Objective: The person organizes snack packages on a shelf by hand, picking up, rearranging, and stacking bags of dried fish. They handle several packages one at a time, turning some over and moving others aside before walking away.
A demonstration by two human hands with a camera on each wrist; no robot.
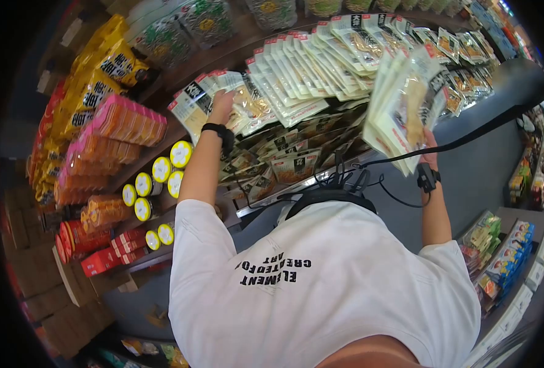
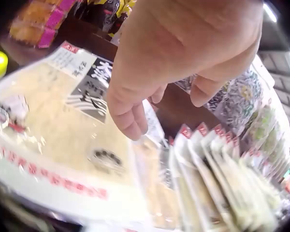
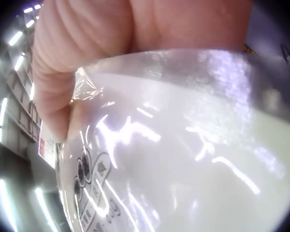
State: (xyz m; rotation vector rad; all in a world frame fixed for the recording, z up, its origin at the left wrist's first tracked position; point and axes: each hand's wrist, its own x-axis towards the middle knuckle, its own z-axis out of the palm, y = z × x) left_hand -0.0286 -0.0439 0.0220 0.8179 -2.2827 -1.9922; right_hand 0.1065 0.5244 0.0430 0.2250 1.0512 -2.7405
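My right hand (image 1: pixel 430 150) grips a stack of flat clear food packets (image 1: pixel 389 116) by the edge, held up at the right of the display. In the right wrist view, the thumb and fingers (image 3: pixel 53 96) bend over the shiny wrap. My left hand (image 1: pixel 221 109) is over the left end of the packet row, fingers loosely bent and apart. Close below its fingertips, in the left wrist view, lies a flat packet (image 2: pixel 63 121) with a black-and-white label. Beside it, several packets (image 2: pixel 217 179) with red corners lean in an overlapping row.
Dark pouches (image 1: pixel 293 168) fill the tier in front. To the left are yellow-lidded tubs (image 1: pixel 161 168), pink-edged orange packs (image 1: pixel 128 119) and yellow bags (image 1: pixel 94 92). A black strap (image 1: pixel 468 140) crosses near the right hand. Another shelf (image 1: pixel 529 270) stands at the right.
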